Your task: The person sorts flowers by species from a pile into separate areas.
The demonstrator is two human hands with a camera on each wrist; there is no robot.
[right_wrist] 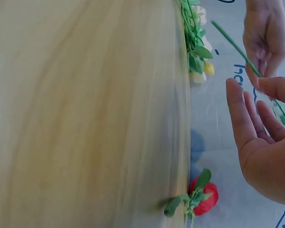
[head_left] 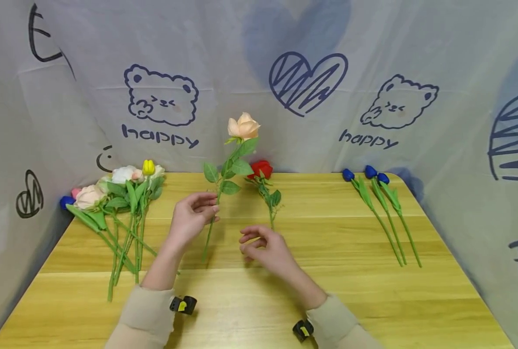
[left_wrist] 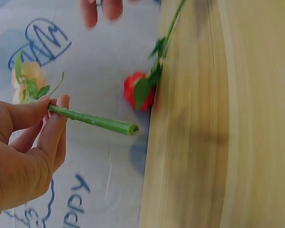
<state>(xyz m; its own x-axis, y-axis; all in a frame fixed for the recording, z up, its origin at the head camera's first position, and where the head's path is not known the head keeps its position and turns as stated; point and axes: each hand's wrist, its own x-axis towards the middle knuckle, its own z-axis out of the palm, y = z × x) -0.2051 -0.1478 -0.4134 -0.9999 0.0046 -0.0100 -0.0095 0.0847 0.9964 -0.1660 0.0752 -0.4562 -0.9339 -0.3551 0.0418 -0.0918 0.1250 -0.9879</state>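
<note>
My left hand (head_left: 192, 218) pinches the green stem of a peach rose (head_left: 244, 127) between thumb and fingers. The rose stands nearly upright above the table, bloom at the top, and its cut stem end (left_wrist: 128, 128) points toward the left wrist camera. My right hand (head_left: 265, 249) is apart from that stem, fingers loosely bent, and in the right wrist view nothing lies in its palm (right_wrist: 270, 161). Beyond the right hand a red rose (head_left: 261, 169) lies on the table, the lower part of its stem hidden behind that hand.
A pile of mixed artificial flowers (head_left: 115, 194) lies at the table's left, with peach, white, yellow, pink and blue blooms. Three blue tulips (head_left: 378, 177) lie at the right. A printed cloth (head_left: 237, 63) hangs behind the wooden table (head_left: 329, 291) and along its sides.
</note>
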